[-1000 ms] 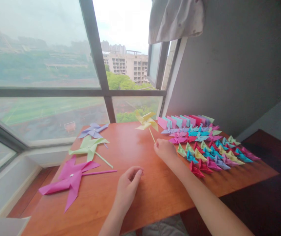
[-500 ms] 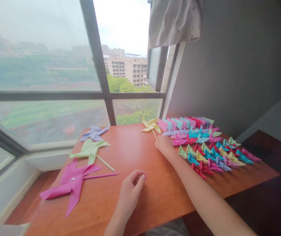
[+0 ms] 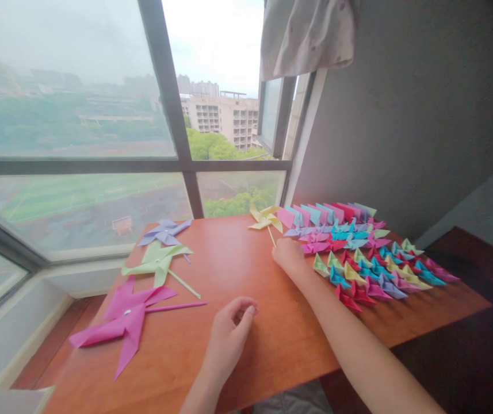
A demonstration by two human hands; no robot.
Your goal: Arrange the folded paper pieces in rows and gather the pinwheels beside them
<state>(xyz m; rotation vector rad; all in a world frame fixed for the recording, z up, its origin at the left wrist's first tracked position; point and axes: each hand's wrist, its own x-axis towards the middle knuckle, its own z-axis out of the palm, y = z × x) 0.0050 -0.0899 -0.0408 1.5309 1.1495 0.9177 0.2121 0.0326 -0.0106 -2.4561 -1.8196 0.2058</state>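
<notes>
My right hand [image 3: 288, 256] is closed around the stick of a yellow paper pinwheel [image 3: 265, 218], whose blades lie low over the far edge of the wooden table [image 3: 246, 345]. My left hand [image 3: 228, 338] rests on the table near me, fingers loosely curled with thumb and forefinger close together; nothing shows in it. To the left lie a pink pinwheel [image 3: 126, 317], a light green pinwheel [image 3: 158, 262] and a lilac pinwheel [image 3: 164, 231], each on a stick.
Several rows of small folded paper pieces [image 3: 358, 253] in many colours cover the right half of the table. A large window [image 3: 99, 115] runs behind the table, a grey wall [image 3: 423, 115] stands at the right, and a curtain [image 3: 306, 34] hangs above.
My right hand has lowered the yellow pinwheel from upright above the table down towards the far edge beside the folded pieces. My left hand has barely shifted.
</notes>
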